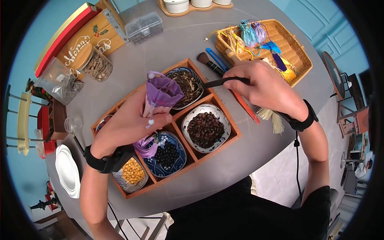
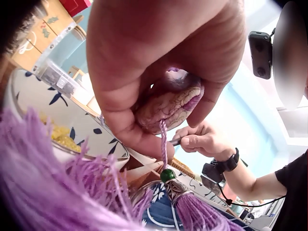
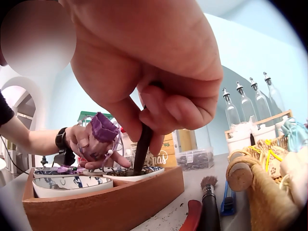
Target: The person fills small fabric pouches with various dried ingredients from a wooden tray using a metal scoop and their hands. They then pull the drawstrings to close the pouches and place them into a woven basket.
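My left hand (image 1: 124,124) grips a purple drawstring pouch (image 1: 162,93), its gathered mouth upward. A lilac tassel (image 1: 147,147) with a green bead (image 2: 168,174) hangs below it. In my right hand (image 1: 266,88) is a dark spoon (image 1: 222,82), pinched by its handle. The spoon's end is down at the dried herbs (image 1: 182,82) in the far bowl of a divided wooden tray (image 1: 236,138), close beside the pouch. Nearer bowls hold dark brown beans (image 1: 206,130), black beans (image 1: 169,154) and yellow kernels (image 1: 133,172).
Right of the tray lie a brush (image 1: 210,64), a blue tool (image 1: 218,60) and a red-handled one (image 1: 245,106). A wicker basket (image 1: 298,48) of pouches and tassels stands beyond. Back left are a lidded jar (image 1: 96,64), a plastic bag (image 1: 60,84) and a clear box (image 1: 144,28).
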Motion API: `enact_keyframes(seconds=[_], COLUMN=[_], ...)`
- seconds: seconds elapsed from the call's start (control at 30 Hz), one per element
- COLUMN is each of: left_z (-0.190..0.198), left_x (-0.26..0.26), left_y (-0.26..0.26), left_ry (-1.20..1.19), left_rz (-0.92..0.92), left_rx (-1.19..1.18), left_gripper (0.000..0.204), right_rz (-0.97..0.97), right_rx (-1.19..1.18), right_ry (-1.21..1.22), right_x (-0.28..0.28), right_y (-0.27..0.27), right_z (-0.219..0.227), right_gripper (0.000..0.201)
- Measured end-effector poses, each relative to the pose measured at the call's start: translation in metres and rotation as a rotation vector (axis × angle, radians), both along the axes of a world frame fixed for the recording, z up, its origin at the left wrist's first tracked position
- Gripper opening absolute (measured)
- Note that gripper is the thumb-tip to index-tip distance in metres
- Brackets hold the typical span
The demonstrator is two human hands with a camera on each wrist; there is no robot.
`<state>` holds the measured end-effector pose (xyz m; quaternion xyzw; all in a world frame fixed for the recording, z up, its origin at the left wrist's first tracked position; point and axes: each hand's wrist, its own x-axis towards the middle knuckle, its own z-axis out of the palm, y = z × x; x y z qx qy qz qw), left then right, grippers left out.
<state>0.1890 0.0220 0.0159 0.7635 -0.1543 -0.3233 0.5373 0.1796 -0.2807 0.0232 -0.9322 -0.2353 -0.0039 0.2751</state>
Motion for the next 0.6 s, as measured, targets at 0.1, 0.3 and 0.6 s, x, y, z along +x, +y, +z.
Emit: enact_keyframes(seconds=[0.1,0.3,0.6], left_z=[0.002,-0.006,-0.012], left_x=[-0.003,-0.004,-0.004], left_y=[0.003,0.005,0.000], left_ry=[-0.028,-0.007,-0.290], left_rz=[0.033,0.087,0.079], left_rx=[-0.038,-0.110,0.053], left_gripper=[0.037,0.043,0.066], right_rz=[-0.004,-0.093,-0.124], right_rx=[0.076,0.104,0.147], right_ry=[-0.048,0.129,0.018], right_x=[-0.004,-0.010,-0.018], right_y=[-0.005,-0.014,-0.025], right_z=[0.000,0.008,0.041], right_gripper=[0.021,0.019,0.018])
